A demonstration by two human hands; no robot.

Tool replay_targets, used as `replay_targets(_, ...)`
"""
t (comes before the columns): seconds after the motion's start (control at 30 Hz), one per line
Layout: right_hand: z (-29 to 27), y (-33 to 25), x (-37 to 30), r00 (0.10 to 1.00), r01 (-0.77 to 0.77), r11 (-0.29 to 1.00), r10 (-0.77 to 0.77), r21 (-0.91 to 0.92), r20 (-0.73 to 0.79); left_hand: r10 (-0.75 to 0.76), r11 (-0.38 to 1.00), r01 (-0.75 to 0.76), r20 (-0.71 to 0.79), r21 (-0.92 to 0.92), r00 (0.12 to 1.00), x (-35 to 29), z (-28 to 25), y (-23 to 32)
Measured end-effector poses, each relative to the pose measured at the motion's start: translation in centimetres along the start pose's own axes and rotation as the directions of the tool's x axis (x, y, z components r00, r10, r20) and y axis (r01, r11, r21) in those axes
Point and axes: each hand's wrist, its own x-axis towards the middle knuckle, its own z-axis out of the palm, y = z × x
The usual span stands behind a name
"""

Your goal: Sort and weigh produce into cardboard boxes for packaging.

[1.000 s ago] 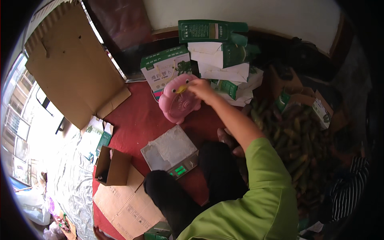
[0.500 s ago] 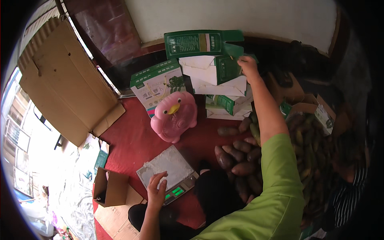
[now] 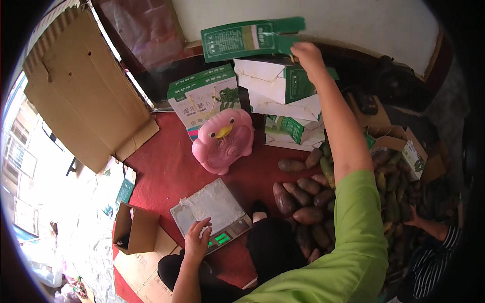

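The right hand (image 3: 308, 55) pinches one end of a green carton (image 3: 237, 40), which extends leftward from the grip; it is long and flattish, with pale print, a light band across its side and loose flaps at the gripped end. Just below the grip lie stacked white-and-green cartons (image 3: 260, 81), their visible ends folded over. Left of and below the grip, an upright carton (image 3: 199, 101) with a yellow cord handle stands behind a pink bird-shaped plastic piece (image 3: 223, 141). Farther below, the left hand (image 3: 196, 240) has its fingers spread over the scale (image 3: 209, 204); contact is unclear. Left of that hand, a brown box (image 3: 141, 232) holds something dark, too shadowed to identify.
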Motion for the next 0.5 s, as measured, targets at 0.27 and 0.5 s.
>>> replay_targets(0.27, 5.4, -11.5, 1.1, 0.979, 0.088, 0.988, -0.110, 0.127, 0.171, -0.041, 0.994, 0.037, -0.041, -0.105, 0.998, 0.2, -0.3, -0.1)
replay_targets(0.5, 7.1, -20.4, -0.7, 0.941, 0.194, 0.978, -0.208, 0.079, 0.268, -0.055, 0.977, 0.037, -0.082, -0.209, 0.995, -0.1, -0.6, -1.0)
